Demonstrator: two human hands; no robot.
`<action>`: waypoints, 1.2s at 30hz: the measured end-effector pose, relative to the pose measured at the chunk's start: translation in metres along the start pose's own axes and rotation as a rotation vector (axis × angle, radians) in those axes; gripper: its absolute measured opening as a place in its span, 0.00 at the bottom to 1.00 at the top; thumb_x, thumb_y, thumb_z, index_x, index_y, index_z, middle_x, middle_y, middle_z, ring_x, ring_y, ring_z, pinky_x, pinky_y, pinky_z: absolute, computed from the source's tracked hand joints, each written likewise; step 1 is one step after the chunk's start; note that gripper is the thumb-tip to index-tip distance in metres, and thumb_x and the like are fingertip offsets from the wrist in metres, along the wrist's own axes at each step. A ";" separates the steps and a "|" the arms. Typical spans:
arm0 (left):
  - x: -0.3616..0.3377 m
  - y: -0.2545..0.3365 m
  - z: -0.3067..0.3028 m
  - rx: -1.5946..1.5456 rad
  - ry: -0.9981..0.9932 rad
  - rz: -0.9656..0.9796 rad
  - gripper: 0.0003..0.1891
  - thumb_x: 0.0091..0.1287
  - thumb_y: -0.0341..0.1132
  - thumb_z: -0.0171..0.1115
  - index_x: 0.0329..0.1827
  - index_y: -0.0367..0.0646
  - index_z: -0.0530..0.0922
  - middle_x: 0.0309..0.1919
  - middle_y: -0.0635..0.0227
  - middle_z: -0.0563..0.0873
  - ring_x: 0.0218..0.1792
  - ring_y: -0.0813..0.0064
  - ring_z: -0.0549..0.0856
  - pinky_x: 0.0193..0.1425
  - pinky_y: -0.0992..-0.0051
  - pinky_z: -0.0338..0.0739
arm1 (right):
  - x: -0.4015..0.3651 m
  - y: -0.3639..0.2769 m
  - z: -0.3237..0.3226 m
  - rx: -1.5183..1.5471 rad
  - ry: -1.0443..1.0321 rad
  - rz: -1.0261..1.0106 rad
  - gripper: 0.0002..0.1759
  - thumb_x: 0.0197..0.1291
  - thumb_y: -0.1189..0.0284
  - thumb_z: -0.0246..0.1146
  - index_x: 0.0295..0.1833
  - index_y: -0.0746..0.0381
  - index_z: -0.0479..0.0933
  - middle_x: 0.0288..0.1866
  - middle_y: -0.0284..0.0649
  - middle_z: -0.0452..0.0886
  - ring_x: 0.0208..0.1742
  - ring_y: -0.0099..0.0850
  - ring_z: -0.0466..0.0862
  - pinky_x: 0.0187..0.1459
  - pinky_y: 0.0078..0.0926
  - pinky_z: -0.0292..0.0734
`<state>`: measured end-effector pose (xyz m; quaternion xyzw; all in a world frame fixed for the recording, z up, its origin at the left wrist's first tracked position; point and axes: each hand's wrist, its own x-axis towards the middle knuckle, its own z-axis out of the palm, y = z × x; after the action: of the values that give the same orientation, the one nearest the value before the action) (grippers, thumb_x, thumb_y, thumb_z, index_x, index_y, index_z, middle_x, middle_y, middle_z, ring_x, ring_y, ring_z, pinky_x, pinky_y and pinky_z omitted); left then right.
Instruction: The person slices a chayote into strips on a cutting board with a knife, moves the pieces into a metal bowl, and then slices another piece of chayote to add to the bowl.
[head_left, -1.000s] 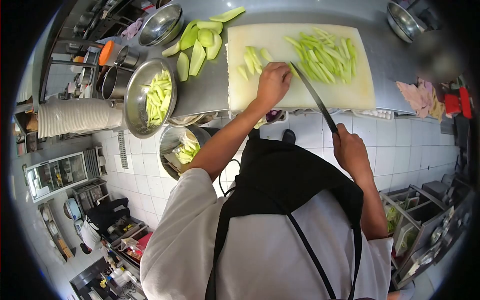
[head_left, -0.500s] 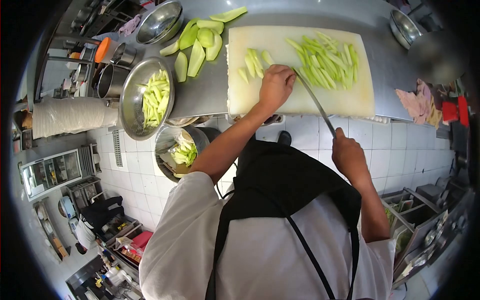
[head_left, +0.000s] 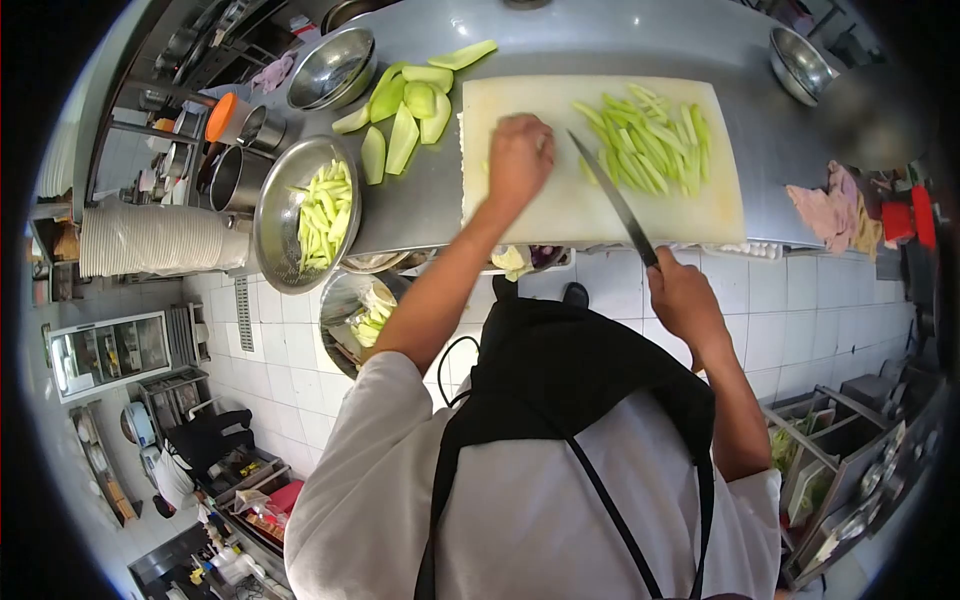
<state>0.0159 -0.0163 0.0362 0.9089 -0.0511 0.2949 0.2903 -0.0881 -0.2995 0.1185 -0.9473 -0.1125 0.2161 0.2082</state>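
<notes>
My right hand grips the handle of a long kitchen knife, its blade slanting over the white cutting board with the tip up and left. My left hand is over the left part of the board, fingers curled, left of the knife tip. Whatever lies under it is hidden; only a sliver of green shows at its edge. Pale green vegetable strips lie in a pile on the right half of the board. Several larger peeled vegetable pieces rest on the steel counter to the left.
A steel bowl with cut strips stands at the counter's left edge, above a bin with scraps. More steel bowls sit at the back left and right. A pink cloth lies at right. Another person is at lower left.
My left hand has moved left, over the spot where a few cut pieces lay. The knife has shifted slightly left and down, its tip now apart from my left hand.
</notes>
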 end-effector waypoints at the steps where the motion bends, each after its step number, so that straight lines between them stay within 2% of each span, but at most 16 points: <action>1: 0.012 -0.011 -0.008 0.086 -0.084 -0.011 0.07 0.58 0.30 0.72 0.38 0.41 0.89 0.45 0.61 0.89 0.51 0.53 0.83 0.59 0.60 0.79 | -0.005 0.002 0.006 0.007 -0.018 -0.003 0.13 0.74 0.67 0.56 0.54 0.65 0.72 0.34 0.65 0.83 0.40 0.66 0.83 0.45 0.63 0.76; 2: 0.021 -0.020 -0.011 0.170 -0.223 -0.081 0.08 0.58 0.32 0.73 0.40 0.43 0.90 0.47 0.62 0.89 0.54 0.54 0.82 0.61 0.59 0.77 | -0.007 0.005 0.014 0.012 -0.033 -0.008 0.12 0.74 0.68 0.56 0.53 0.65 0.72 0.32 0.64 0.83 0.39 0.66 0.83 0.45 0.64 0.75; 5: 0.036 -0.032 -0.017 0.304 -0.459 -0.073 0.09 0.58 0.33 0.73 0.41 0.45 0.90 0.48 0.64 0.90 0.56 0.57 0.82 0.64 0.56 0.74 | -0.004 0.012 0.026 0.020 -0.005 0.010 0.11 0.73 0.68 0.56 0.53 0.65 0.72 0.32 0.64 0.83 0.38 0.66 0.83 0.44 0.64 0.77; 6: 0.040 -0.037 -0.014 0.291 -0.542 -0.107 0.09 0.59 0.33 0.72 0.42 0.48 0.90 0.49 0.68 0.90 0.58 0.60 0.81 0.65 0.54 0.71 | -0.003 0.016 0.027 0.024 0.014 0.024 0.11 0.73 0.68 0.56 0.53 0.64 0.72 0.32 0.64 0.83 0.38 0.66 0.84 0.45 0.64 0.77; 9: 0.038 -0.041 -0.008 0.244 -0.607 -0.091 0.08 0.59 0.34 0.72 0.41 0.49 0.90 0.49 0.70 0.90 0.58 0.62 0.81 0.66 0.56 0.71 | 0.002 0.030 0.023 0.025 0.095 0.029 0.12 0.74 0.67 0.56 0.54 0.64 0.72 0.34 0.65 0.83 0.40 0.66 0.84 0.46 0.63 0.79; 14: 0.016 -0.009 -0.003 0.309 -0.542 0.081 0.06 0.60 0.34 0.72 0.39 0.49 0.91 0.46 0.72 0.90 0.58 0.65 0.81 0.67 0.56 0.67 | -0.014 0.016 -0.002 0.034 0.095 0.043 0.12 0.73 0.67 0.57 0.52 0.65 0.73 0.33 0.64 0.83 0.40 0.65 0.84 0.45 0.61 0.78; 15: 0.015 -0.005 -0.003 0.337 -0.521 0.123 0.06 0.60 0.34 0.72 0.39 0.49 0.91 0.46 0.72 0.90 0.57 0.65 0.81 0.68 0.55 0.66 | -0.020 0.011 -0.007 0.041 0.041 0.028 0.11 0.73 0.67 0.57 0.51 0.65 0.74 0.33 0.64 0.83 0.40 0.65 0.84 0.45 0.61 0.78; 16: 0.014 -0.006 -0.003 0.352 -0.517 0.129 0.05 0.60 0.33 0.71 0.38 0.49 0.91 0.45 0.73 0.89 0.57 0.66 0.81 0.67 0.53 0.65 | -0.029 0.007 -0.012 0.047 -0.013 0.015 0.11 0.72 0.68 0.57 0.50 0.65 0.74 0.33 0.64 0.83 0.40 0.64 0.84 0.44 0.61 0.78; 21: 0.027 -0.013 -0.004 0.321 -0.562 0.113 0.05 0.62 0.33 0.69 0.37 0.52 0.92 0.46 0.73 0.89 0.56 0.65 0.81 0.66 0.57 0.67 | -0.048 0.003 -0.012 0.013 -0.170 -0.037 0.08 0.70 0.69 0.59 0.48 0.63 0.76 0.33 0.62 0.84 0.38 0.62 0.84 0.43 0.60 0.78; 29: 0.044 -0.034 0.014 0.306 -0.515 0.090 0.07 0.59 0.32 0.68 0.35 0.54 0.92 0.42 0.72 0.91 0.51 0.65 0.83 0.60 0.61 0.69 | -0.006 0.052 0.011 -0.022 0.058 -0.029 0.10 0.71 0.68 0.59 0.49 0.63 0.76 0.33 0.61 0.84 0.39 0.63 0.84 0.44 0.61 0.78; 34: 0.027 -0.023 0.011 0.129 -0.554 0.191 0.05 0.59 0.32 0.72 0.37 0.48 0.91 0.42 0.70 0.91 0.48 0.63 0.85 0.58 0.60 0.75 | -0.001 0.033 0.014 0.018 0.092 -0.023 0.11 0.72 0.68 0.58 0.50 0.65 0.75 0.34 0.62 0.84 0.39 0.64 0.84 0.45 0.61 0.78; 36: 0.009 -0.008 0.007 0.104 -0.483 0.205 0.06 0.58 0.31 0.73 0.37 0.47 0.91 0.43 0.69 0.91 0.49 0.63 0.85 0.59 0.60 0.74 | -0.004 0.023 0.012 0.025 0.078 -0.006 0.11 0.72 0.68 0.57 0.51 0.66 0.75 0.34 0.62 0.84 0.39 0.64 0.84 0.45 0.61 0.78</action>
<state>0.0292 -0.0134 0.0326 0.9568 -0.1953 0.0997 0.1910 -0.0944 -0.3173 0.0997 -0.9519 -0.1046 0.1795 0.2251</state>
